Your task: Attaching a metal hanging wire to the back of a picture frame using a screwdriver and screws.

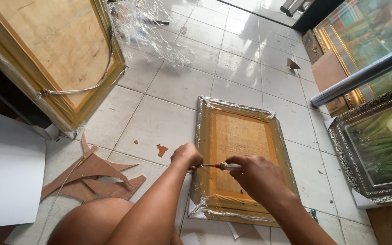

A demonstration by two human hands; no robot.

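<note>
Floor: white tiles (169, 81).
Frame: gold picture frame (239, 159) face down, plastic-wrapped, on the tiles.
Screwdriver: screwdriver (221, 166) over the frame's left rail.
Right hand: right hand (255, 174) clamped on the screwdriver's handle.
Left hand: left hand (187, 156) closed at the tip, left of the frame.
Scraps: cardboard offcuts (91, 179) farther left.

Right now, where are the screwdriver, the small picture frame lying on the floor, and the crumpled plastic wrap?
screwdriver (227, 166), head view, on its clear handle beside the right hand.
small picture frame (241, 136), head view, on its brown backing board.
crumpled plastic wrap (148, 31), head view, on the middle of the clear heap.
</note>
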